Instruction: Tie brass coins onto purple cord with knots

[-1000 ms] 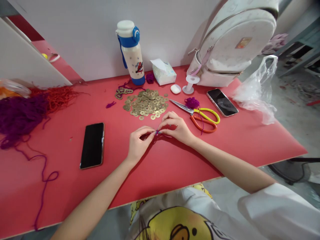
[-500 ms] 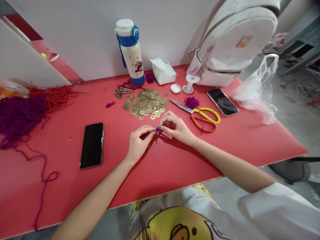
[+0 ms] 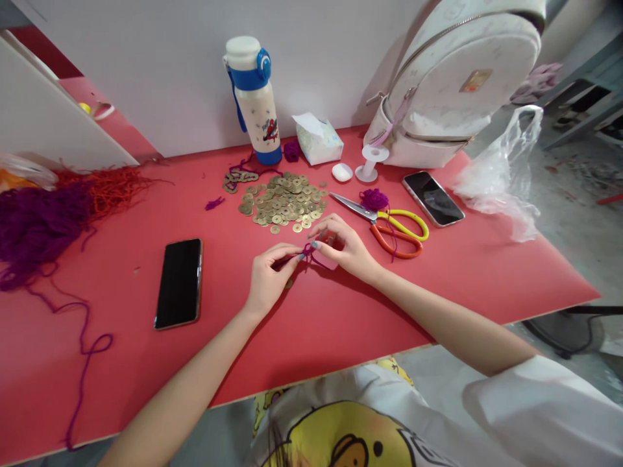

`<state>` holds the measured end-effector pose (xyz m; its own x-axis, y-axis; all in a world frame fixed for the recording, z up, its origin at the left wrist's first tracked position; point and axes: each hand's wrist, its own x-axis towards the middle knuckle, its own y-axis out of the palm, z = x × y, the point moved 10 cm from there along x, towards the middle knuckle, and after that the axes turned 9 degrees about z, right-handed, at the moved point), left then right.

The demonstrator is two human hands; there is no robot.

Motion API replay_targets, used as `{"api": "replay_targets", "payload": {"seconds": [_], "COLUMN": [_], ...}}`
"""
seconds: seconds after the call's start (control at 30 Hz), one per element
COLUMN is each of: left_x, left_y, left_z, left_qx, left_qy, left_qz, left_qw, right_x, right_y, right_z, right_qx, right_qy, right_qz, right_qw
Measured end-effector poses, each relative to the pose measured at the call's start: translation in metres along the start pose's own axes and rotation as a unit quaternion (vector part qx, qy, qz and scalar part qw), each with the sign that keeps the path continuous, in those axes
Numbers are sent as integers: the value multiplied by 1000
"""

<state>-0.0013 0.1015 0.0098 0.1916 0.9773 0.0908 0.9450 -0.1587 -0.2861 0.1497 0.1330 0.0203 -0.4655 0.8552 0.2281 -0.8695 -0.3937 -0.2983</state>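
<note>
My left hand [image 3: 268, 275] and my right hand [image 3: 343, 250] meet over the red table [image 3: 341, 311], both pinched on a short purple thread [image 3: 308, 250] looped between the fingertips. A brass coin [image 3: 289, 283] peeks out under my left hand. Just beyond lies a pile of brass coins [image 3: 282, 202] with square holes. Scissors [image 3: 384, 224] with yellow and orange handles lie right of my right hand, with a small ball of purple yarn [image 3: 374, 198] on them.
A black phone [image 3: 180, 281] lies to the left, another phone [image 3: 433, 198] to the right. At the back stand a water bottle [image 3: 254, 99], tissue pack [image 3: 317, 139], empty spool [image 3: 370, 162] and white backpack [image 3: 452, 84]. Purple and red yarn heaps [image 3: 43, 214] lie far left; a plastic bag [image 3: 501, 175] hangs right.
The purple thread has gone from a small tip between the fingertips to a visible loop. My right hand's fingers have shifted slightly; the hands stay in place.
</note>
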Motion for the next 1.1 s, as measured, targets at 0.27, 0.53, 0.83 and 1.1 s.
{"api": "replay_targets", "payload": {"seconds": [0.27,0.53,0.83,1.1], "left_x": [0,-4,-6,-5], "left_y": [0,-5,-8,-9], "left_z": [2,16,22,23], "left_qx": [1,-95,-154,-153], "left_qy": [-22,-85,-106,-95], "left_qz": [1,-35,-61,-58], "left_qw": [1000,991,980,982], "right_x": [-2,0,-3,-5], "right_y": [25,7,34,39], "right_z": [-20,-27,-22,-14], "right_qx": [207,271,200,81], "right_qy": [95,90,93,63], "right_qz": [97,4,89,134], "right_qw": [969,958,971,986]}}
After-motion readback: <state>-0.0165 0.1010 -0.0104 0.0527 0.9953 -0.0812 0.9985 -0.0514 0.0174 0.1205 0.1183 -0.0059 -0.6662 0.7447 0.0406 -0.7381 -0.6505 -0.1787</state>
